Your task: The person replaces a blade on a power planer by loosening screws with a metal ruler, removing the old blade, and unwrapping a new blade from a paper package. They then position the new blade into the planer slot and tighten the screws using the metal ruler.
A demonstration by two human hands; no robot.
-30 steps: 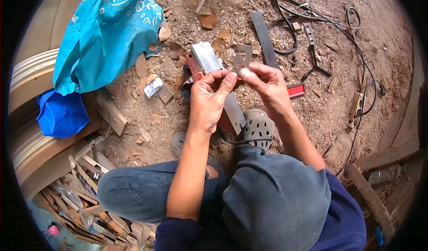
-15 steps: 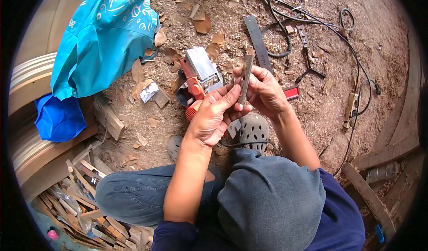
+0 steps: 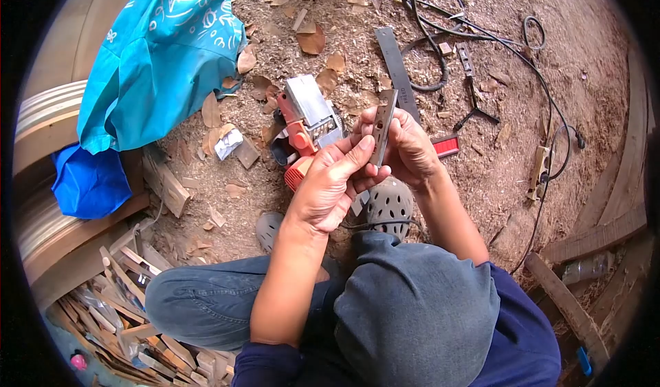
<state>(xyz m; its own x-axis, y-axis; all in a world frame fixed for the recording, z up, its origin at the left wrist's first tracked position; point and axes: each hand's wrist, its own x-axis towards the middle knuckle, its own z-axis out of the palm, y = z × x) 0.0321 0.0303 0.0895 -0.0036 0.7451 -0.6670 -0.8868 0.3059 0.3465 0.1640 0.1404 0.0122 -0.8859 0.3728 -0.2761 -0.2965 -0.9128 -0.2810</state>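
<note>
Between my two hands is a planer blade (image 3: 383,127), a narrow grey metal strip with holes, held up at a slant. The thumb and fingers of my left hand (image 3: 335,180) pinch its lower part. My right hand (image 3: 411,149) grips it from the other side, fingers partly hidden behind the metal. Just beyond my left hand, an orange and silver electric planer (image 3: 309,112) lies on the ground, its metal sole facing up. A steel ruler (image 3: 397,67) lies behind my right hand. To the right are a black T-handled tool (image 3: 474,101) and a red block-like item (image 3: 447,145).
Wood shavings and dry leaves cover the ground. A black cable (image 3: 543,84) loops across the right. A turquoise cloth (image 3: 161,63) and a blue bag (image 3: 89,180) hang at left, above wood offcuts (image 3: 158,346). Planks (image 3: 570,304) lie at lower right, and a grey clog (image 3: 390,205) is below my hands.
The blade has turned slightly in my fingers, so its holed face shows more. Both hands keep hold of it and have barely shifted.
</note>
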